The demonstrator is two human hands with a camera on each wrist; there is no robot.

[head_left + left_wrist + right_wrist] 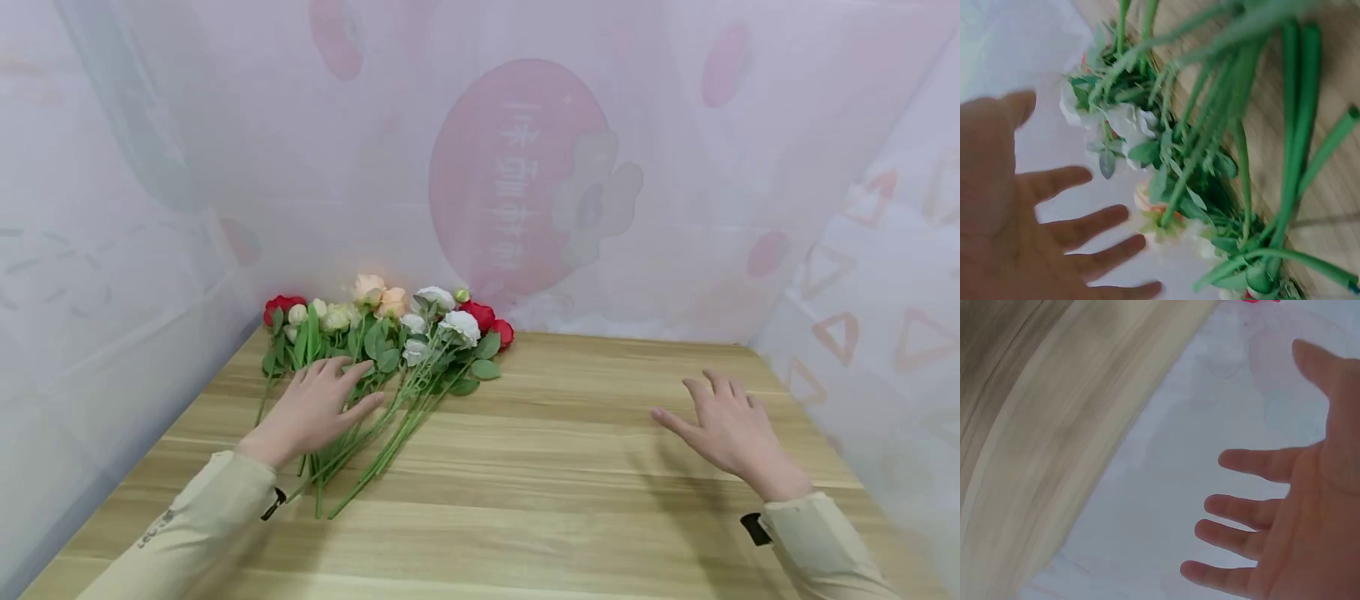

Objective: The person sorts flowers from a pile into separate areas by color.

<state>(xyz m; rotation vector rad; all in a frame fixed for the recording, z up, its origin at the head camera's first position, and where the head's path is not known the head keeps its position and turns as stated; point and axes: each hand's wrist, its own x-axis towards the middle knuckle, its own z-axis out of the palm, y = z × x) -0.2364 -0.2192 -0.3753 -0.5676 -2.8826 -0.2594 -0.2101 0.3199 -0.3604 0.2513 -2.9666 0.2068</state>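
A loose bunch of long-stemmed flowers lies at the back left of the table, with red blooms [283,309], peach roses [369,289] and white flowers [459,328] at the far end. Their green stems [382,450] point toward the front. Over the leaves and stems hovers my left hand [318,408], fingers spread; in the left wrist view its palm [991,187] faces the flowers with nothing in its grasp. My right hand [727,429] hangs above the right side of the table, fingers apart, holding nothing, as the right wrist view also shows [1310,506].
The wooden table [570,467] has light grain and runs to a pale back curtain [675,275] printed with a pink circle. Similar curtains close off the left and right sides. A few red petals [1261,301] show at the top edge of the right wrist view.
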